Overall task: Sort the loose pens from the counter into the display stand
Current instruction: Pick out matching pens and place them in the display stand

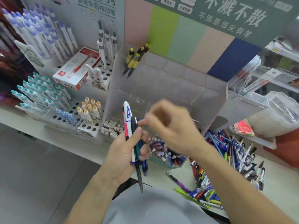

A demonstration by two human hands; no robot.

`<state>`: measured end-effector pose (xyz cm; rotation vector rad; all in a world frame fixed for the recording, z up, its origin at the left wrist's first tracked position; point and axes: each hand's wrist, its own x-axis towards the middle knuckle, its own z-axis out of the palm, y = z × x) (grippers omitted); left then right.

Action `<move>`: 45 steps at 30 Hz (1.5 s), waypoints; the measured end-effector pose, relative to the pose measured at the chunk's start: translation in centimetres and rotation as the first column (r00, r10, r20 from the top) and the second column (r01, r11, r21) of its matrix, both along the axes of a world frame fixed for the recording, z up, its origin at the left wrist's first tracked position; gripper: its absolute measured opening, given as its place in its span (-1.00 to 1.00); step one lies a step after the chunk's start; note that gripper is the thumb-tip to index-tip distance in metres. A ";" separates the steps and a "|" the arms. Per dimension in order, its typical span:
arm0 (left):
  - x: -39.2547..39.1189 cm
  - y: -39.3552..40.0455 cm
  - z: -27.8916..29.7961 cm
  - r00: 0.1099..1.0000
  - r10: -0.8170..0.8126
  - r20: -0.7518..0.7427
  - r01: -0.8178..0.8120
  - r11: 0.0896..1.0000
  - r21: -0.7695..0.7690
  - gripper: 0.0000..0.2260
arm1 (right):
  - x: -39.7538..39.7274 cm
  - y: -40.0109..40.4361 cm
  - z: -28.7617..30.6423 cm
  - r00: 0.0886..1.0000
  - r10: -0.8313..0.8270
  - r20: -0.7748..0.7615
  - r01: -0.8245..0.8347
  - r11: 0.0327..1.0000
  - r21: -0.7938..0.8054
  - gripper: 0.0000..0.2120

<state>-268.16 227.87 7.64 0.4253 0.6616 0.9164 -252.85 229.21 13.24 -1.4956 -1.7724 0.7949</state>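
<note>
Above the pale counter (161,177), the left hand (124,152) grips a bundle of pens (134,139) upright, fingers and thumb curled round the smooth plastic barrels: a white one with blue print and a rounded cap, a pink one, a teal one and several dark slim ones whose tips hang below the palm. Just to its right, the right hand (168,125) is smeared by motion blur; its fingers look bent toward the tops of the bundle, though whether they pinch anything I cannot tell.

Behind both hands stands the display stand (169,88), a frosted, translucent acrylic box split by thin walls into square compartments. Its far left compartment holds a few yellow-and-black pens (135,59) with rubbery grips, tilted, tips down (the other cells cannot be read through the haze).

On the counter to the right lies a pile of loose pens (226,159), a tangle of blue, red, black and lime barrels, with a purple pen (179,182) lying apart at its near edge. A small clear tub (166,157) of short capped pieces sits between the hands and that pile.

To the left, white perforated racks (68,113) hold capped pens in purple, teal and orange, beside a red-and-white cardboard box (76,68).
</note>
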 end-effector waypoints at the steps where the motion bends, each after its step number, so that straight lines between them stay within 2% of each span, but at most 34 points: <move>1: 0.3 -0.4 -0.2 1.000 -0.012 -0.021 0.012 1.000 -0.009 -0.77 | 0.3 -2.3 -1.3 0.994 0.058 -0.093 -0.078 0.971 -0.227 -0.86; 2: 0.6 -0.8 -0.3 0.998 -0.037 -0.043 0.036 0.999 -0.021 -0.72 | 0.8 -4.2 -2.5 0.987 0.056 -0.152 -0.105 0.934 -0.341 -0.79; 3: 0.9 -1.3 -0.7 0.995 -0.075 -0.066 0.073 0.997 -0.034 -0.68 | 1.3 -5.4 -3.5 0.982 -0.006 -0.188 -0.067 0.924 -0.376 -0.74; 5: 1.6 -2.2 -1.1 0.976 -0.194 -0.096 0.189 0.981 -0.052 -0.65 | 2.1 -6.4 -4.4 0.925 -0.235 -0.299 0.105 0.914 -0.392 -0.69; 7: 2.5 -3.1 -1.3 0.941 -0.323 -0.100 0.318 0.946 -0.070 -0.59 | 3.0 -6.2 -4.4 0.860 -0.333 -0.388 0.172 0.903 -0.393 -0.65; 8: 3.0 -3.4 -1.4 0.928 -0.364 -0.080 0.358 0.930 -0.079 -0.62 | 3.6 -5.9 -4.5 0.877 -0.309 -0.369 0.165 0.913 -0.373 -0.64; 10: 4.1 -4.2 -1.3 0.913 -0.406 -0.023 0.403 0.911 -0.085 -0.71 | 4.9 -5.4 -4.4 0.950 -0.203 -0.237 0.115 0.934 -0.339 -0.68; 12: 5.1 -4.8 -1.3 0.897 -0.443 -0.011 0.440 0.893 -0.094 -0.71 | 6.3 -5.3 -4.2 0.978 -0.130 -0.166 0.067 0.938 -0.341 -0.75; 18: 5.4 -6.0 -1.6 0.756 -0.630 -0.178 0.625 0.776 -0.089 -0.61 | 9.9 -7.4 -4.2 0.956 -0.151 -0.251 0.000 0.856 -0.517 -0.82; 22: 5.0 -6.3 -1.4 0.651 -0.738 -0.178 0.724 0.674 -0.145 -0.63 | 10.6 -8.6 -5.0 0.939 -0.182 -0.293 -0.008 0.837 -0.547 -0.81; 25: 5.2 -6.1 -1.3 0.688 -0.693 -0.215 0.683 0.719 -0.129 -0.65 | 10.9 -8.6 -5.2 0.908 -0.241 -0.343 0.013 0.834 -0.552 -0.75; 27: 5.5 -5.9 -1.1 0.727 -0.635 -0.261 0.634 0.767 -0.102 -0.66 | 10.7 -8.4 -5.1 0.905 -0.259 -0.338 0.024 0.823 -0.568 -0.61; 30: 5.8 -5.8 -0.8 0.771 -0.557 -0.309 0.565 0.822 -0.073 -0.68 | 10.1 -8.3 -4.7 0.961 -0.217 -0.172 0.088 0.829 -0.552 -0.43; 32: 5.9 -5.8 -0.7 0.792 -0.514 -0.330 0.527 0.848 -0.057 -0.67 | 9.9 -8.1 -4.3 0.984 -0.140 -0.109 0.072 0.876 -0.478 -0.55; 34: 6.0 -5.9 -0.4 0.826 -0.474 -0.305 0.484 0.874 -0.050 -0.67 | 9.8 -8.0 -4.1 0.981 -0.137 -0.139 0.065 0.901 -0.428 -0.68; 38: 5.9 -5.8 -0.3 0.892 -0.410 -0.189 0.397 0.912 -0.105 -0.70 | 10.1 -8.1 -4.0 0.923 -0.266 -0.279 0.149 0.914 -0.378 -0.65; 41: 5.6 -5.7 -0.2 0.901 -0.421 -0.108 0.407 0.904 -0.127 -0.68 | 10.5 -8.0 -3.6 0.880 -0.305 -0.365 0.138 0.898 -0.418 -0.60; 45: 5.6 -5.7 -0.4 0.900 -0.434 -0.046 0.428 0.898 -0.104 -0.64 | 9.1 -7.9 -4.0 0.895 -0.322 -0.308 0.185 0.897 -0.401 -0.71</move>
